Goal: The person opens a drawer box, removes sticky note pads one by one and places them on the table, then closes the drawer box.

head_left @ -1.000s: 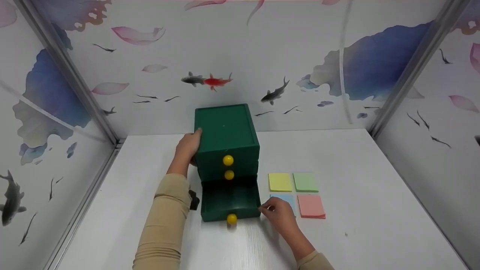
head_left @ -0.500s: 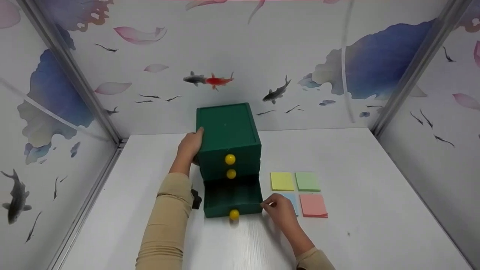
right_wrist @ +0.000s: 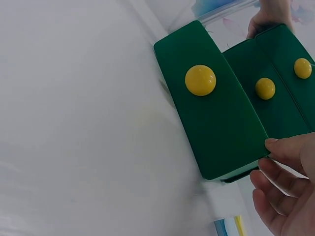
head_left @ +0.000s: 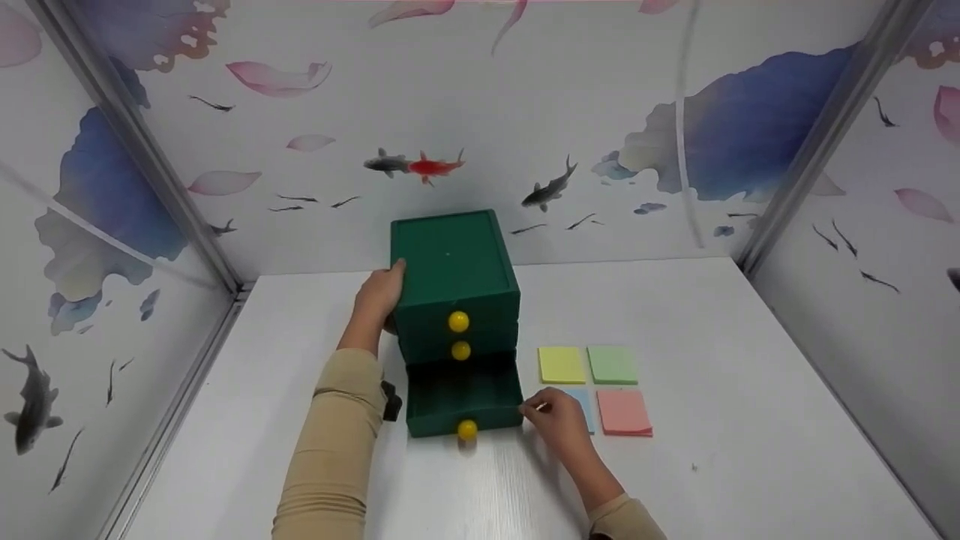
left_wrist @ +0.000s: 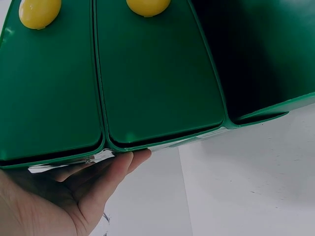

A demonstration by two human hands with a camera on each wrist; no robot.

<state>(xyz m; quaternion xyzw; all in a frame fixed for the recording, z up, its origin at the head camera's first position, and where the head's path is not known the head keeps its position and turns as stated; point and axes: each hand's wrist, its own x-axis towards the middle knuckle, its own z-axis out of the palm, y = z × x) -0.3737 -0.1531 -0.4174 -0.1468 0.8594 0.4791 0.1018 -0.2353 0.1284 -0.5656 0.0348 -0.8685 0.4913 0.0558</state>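
Note:
A green cabinet [head_left: 453, 259] with three drawers and yellow knobs stands on the white table. Its bottom drawer [head_left: 465, 390] is pulled out and shows a dark inside; the upper two drawers are closed. My left hand [head_left: 380, 294] rests along the cabinet's left side, thumb at the top edge. The left wrist view has the left hand's fingers [left_wrist: 115, 172] extended flat against that side. At the drawer's front right corner, my right hand [head_left: 561, 424] pinches the rim. In the right wrist view, the right hand's thumb [right_wrist: 288, 147] lies on that corner, its other fingers loosely bent.
Right of the cabinet lie sticky-note pads: yellow [head_left: 561, 365], green [head_left: 613, 364], pink [head_left: 624, 412], and a blue pad [head_left: 588, 409] partly hidden by my right hand. A wall [head_left: 480, 97] painted with fish and petals stands close behind the cabinet.
The bottom drawer has slid slightly inward, its yellow knob now closer to the cabinet. My right hand moved along with it. The left hand has stayed on the cabinet's side.

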